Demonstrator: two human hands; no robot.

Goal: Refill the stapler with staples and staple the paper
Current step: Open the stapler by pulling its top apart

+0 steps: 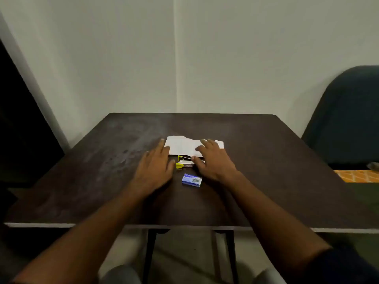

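A white sheet of paper (pixel 182 146) with a torn far edge lies in the middle of the dark table (pixel 266 160). Just in front of it sits a small yellow and black stapler (pixel 184 163), partly hidden by my right hand. A blue staple box (pixel 192 179) lies closer to me, untouched. My left hand (pixel 155 167) hovers flat to the left of the stapler, fingers apart, its fingertips near the paper's left corner. My right hand (pixel 215 158) is spread over the paper's right part, with its thumb at the stapler's right end.
The table stands in a room corner with pale walls behind it. A dark blue chair (pixel 346 119) is at the right, with an orange patterned cloth (pixel 356 175) below it. A dark doorway (pixel 22 130) is at the left. My knees show under the table's front edge.
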